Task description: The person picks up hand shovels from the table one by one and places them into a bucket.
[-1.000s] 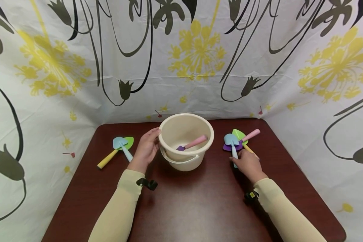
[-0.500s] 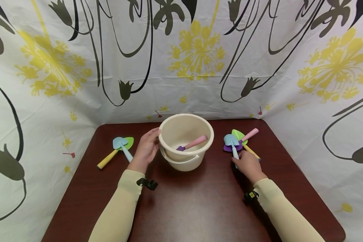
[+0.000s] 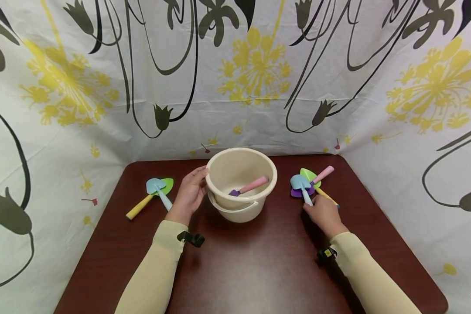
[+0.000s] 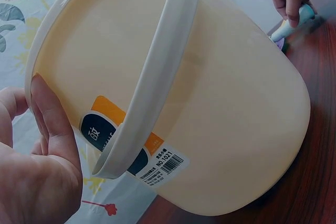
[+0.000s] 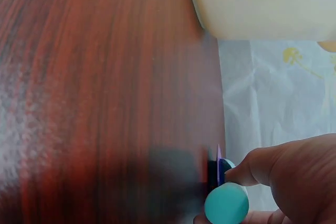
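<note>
One cream bucket (image 3: 237,168) is set at the rear middle of the tabletop (image 3: 251,270); its rim is gripped by the left hand (image 3: 189,192). Six tools counted. 1x pink-handled purple tool (image 3: 253,185) is contained in the bucket. 3x overlapped on the right: blue shovel (image 3: 300,181), second pink-handled tool (image 3: 323,174), yellow-handled green tool (image 3: 326,197). The blue shovel's handle is pinched by the right hand (image 3: 325,213). 2x crossed on the left: second blue shovel (image 3: 155,186), laid over second yellow-handled tool (image 3: 141,206). One printed label (image 4: 157,163) is seen on the bucket's outer wall. Two black straps (image 3: 191,238) are worn, one per wrist.
</note>
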Tool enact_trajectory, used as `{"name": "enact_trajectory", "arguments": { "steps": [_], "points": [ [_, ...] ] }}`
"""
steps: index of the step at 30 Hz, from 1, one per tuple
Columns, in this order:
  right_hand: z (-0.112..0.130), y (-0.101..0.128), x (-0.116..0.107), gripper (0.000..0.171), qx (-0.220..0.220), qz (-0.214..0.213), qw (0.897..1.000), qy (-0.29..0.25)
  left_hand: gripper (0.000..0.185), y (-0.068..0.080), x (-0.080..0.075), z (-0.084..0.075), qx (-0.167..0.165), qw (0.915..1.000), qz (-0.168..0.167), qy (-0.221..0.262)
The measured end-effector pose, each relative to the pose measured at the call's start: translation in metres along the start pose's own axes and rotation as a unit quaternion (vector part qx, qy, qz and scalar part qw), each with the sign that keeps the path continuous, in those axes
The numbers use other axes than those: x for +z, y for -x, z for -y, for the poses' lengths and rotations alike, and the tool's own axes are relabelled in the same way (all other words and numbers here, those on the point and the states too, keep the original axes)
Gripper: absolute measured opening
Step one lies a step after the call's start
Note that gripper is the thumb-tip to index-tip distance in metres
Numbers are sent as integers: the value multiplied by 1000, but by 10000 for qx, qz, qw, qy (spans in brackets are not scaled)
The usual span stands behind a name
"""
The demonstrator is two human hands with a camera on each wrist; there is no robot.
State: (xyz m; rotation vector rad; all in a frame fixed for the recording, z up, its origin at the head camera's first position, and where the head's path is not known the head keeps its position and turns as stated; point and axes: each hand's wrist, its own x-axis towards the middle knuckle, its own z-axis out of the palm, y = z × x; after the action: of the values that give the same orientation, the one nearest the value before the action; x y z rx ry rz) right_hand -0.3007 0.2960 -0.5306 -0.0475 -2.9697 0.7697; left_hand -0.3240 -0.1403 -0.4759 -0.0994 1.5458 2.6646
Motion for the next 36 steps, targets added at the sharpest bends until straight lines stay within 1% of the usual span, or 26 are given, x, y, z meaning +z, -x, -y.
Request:
{"name": "enact_trajectory", "arguments": {
  "steps": [3,8,14,21,24,29,36],
  "points": [
    [1,0,-4,25,74,-75,9999,9,33,0,0,0,8,10000,4,-12],
    [2,-1,-9,25,186,-84,9998,-20,34,0,-1,0,-7,10000,6,-22],
    [2,-2,-13,26,103,-191,9997,-61,34,1,0,0,1,10000,42,-24],
    [1,-3,-18,29,99,-189,9997,-86,33,2,0,0,-24,10000,14,-21],
    [2,-5,-19,31,71,-270,9996,-44,33,2,1,0,-24,10000,17,-20],
    [3,-7,-21,27,11,-467,9989,28,33,3,0,-1,-34,10000,17,-47],
    [6,-9,-25,30,0,-530,9986,60,35,3,0,-1,-10,10000,53,-31]
  ]
}}
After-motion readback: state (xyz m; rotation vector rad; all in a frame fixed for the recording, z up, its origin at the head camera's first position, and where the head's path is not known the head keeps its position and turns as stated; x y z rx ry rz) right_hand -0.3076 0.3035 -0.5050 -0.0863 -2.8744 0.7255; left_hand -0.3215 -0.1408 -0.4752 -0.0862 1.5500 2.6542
